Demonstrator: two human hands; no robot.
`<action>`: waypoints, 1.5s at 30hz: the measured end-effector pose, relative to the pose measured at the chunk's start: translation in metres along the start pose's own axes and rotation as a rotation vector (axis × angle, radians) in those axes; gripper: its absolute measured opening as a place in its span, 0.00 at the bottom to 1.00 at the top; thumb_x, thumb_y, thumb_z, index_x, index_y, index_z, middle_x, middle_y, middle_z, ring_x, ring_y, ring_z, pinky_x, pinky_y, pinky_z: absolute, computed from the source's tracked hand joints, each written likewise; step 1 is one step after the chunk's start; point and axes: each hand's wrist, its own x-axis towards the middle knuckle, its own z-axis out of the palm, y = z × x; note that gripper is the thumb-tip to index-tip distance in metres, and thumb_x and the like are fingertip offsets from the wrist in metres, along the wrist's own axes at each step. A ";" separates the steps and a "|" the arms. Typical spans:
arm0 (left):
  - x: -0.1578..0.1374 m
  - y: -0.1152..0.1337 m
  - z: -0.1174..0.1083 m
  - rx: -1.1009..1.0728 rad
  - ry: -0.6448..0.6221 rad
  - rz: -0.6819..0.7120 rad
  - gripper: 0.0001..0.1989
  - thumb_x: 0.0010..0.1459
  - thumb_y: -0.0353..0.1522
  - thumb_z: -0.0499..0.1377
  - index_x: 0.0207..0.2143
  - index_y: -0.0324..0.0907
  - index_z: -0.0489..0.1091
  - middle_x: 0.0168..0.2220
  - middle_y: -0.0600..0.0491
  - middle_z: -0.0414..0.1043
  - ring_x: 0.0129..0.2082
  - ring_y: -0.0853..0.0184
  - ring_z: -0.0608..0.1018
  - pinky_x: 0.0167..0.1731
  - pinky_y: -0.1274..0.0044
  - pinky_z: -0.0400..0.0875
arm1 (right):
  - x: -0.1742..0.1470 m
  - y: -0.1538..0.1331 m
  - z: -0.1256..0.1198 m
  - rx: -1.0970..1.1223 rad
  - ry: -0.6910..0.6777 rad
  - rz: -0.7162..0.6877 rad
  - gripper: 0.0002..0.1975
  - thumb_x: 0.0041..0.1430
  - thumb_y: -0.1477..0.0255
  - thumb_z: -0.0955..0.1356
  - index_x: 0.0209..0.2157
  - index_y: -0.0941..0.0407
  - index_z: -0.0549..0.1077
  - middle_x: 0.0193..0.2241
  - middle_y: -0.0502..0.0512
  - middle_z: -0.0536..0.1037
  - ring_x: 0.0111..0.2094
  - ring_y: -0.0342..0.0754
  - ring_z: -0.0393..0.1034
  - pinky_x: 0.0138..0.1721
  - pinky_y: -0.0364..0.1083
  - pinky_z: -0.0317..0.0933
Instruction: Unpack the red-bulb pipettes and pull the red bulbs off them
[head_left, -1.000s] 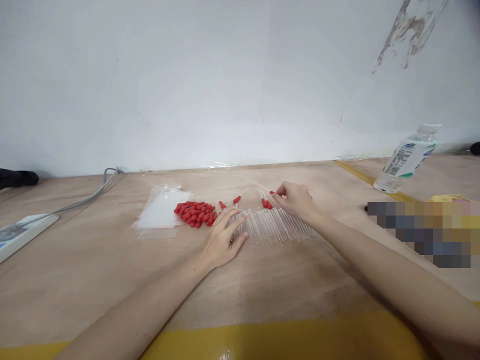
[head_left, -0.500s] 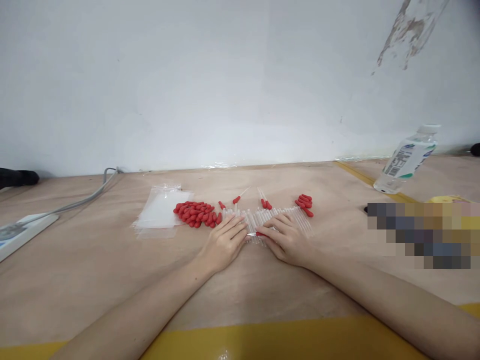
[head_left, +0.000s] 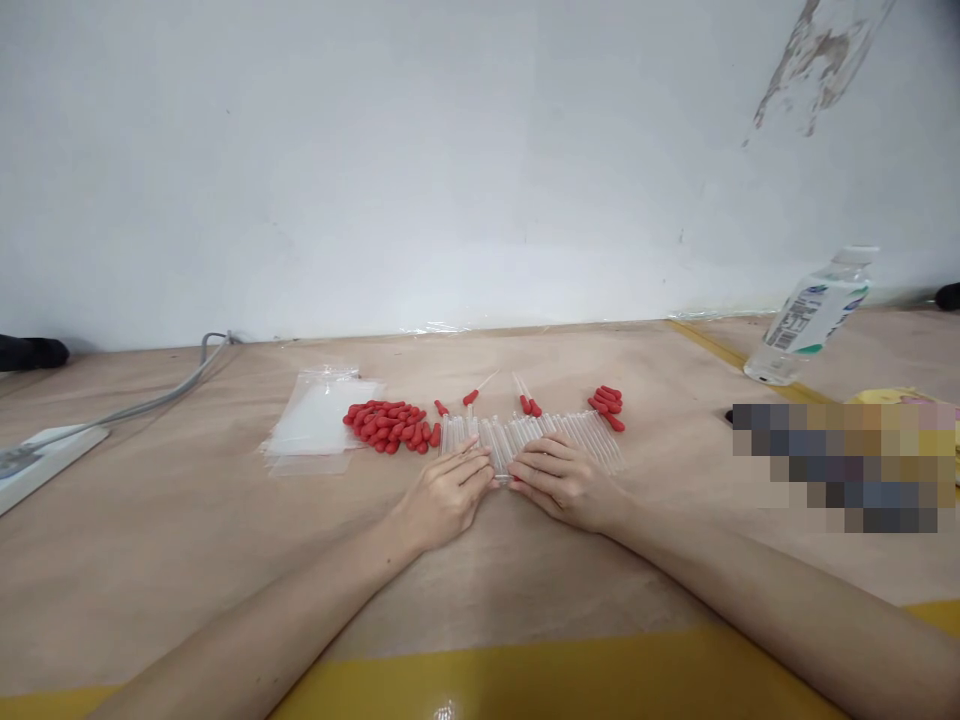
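Note:
My left hand (head_left: 444, 497) is closed, its fingers pinching a clear glass dropper tube (head_left: 501, 482) that lies sideways between the two hands. Opposite it, my right hand (head_left: 568, 487) is closed on a red rubber dropper bulb, with only a bit of red showing at the fingertips. Under and behind both hands lies a row of clear glass tubes (head_left: 491, 437), side by side. A large pile of red bulbs (head_left: 386, 425) sits left of the row, and a smaller group of bulbs (head_left: 607, 402) at its far right. Several droppers with bulbs fitted (head_left: 531, 407) lie behind the tubes.
Clear plastic bags (head_left: 311, 420) are stacked behind the left forearm. A tilted-looking water bottle (head_left: 810, 320) stands at the right, near a blurred patch and a yellow packet (head_left: 892, 396). A grey cable (head_left: 172, 388) runs to a white power strip (head_left: 67, 450) at the left.
My hands have shifted slightly lower and the red bulb is now mostly hidden by my right fingers. The view has moved a little; the piles look unchanged.

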 end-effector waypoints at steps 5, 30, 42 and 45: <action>-0.001 0.000 -0.002 -0.030 0.004 -0.007 0.07 0.58 0.26 0.50 0.33 0.37 0.67 0.33 0.50 0.74 0.42 0.67 0.75 0.53 0.67 0.64 | -0.003 0.003 0.000 -0.021 0.036 -0.047 0.07 0.55 0.76 0.64 0.37 0.59 0.70 0.30 0.54 0.76 0.36 0.45 0.67 0.36 0.46 0.63; -0.007 -0.037 -0.002 0.211 0.044 -0.420 0.15 0.59 0.29 0.45 0.45 0.41 0.65 0.28 0.53 0.62 0.26 0.71 0.68 0.21 0.82 0.64 | -0.055 0.122 -0.045 0.068 0.330 1.235 0.13 0.48 0.68 0.65 0.35 0.60 0.71 0.23 0.53 0.72 0.21 0.42 0.64 0.24 0.42 0.60; -0.003 -0.027 0.006 0.056 0.091 -0.318 0.09 0.56 0.29 0.52 0.38 0.39 0.69 0.34 0.49 0.73 0.32 0.66 0.75 0.33 0.76 0.72 | -0.059 0.122 -0.038 0.103 0.260 1.203 0.13 0.42 0.66 0.68 0.31 0.58 0.71 0.27 0.53 0.73 0.22 0.41 0.61 0.25 0.43 0.57; -0.002 -0.022 0.004 -0.038 0.089 -0.338 0.11 0.54 0.33 0.55 0.39 0.38 0.69 0.35 0.48 0.73 0.34 0.65 0.75 0.35 0.75 0.72 | -0.061 0.123 -0.036 0.048 0.208 1.120 0.12 0.43 0.64 0.68 0.30 0.56 0.71 0.27 0.53 0.73 0.24 0.43 0.62 0.25 0.43 0.56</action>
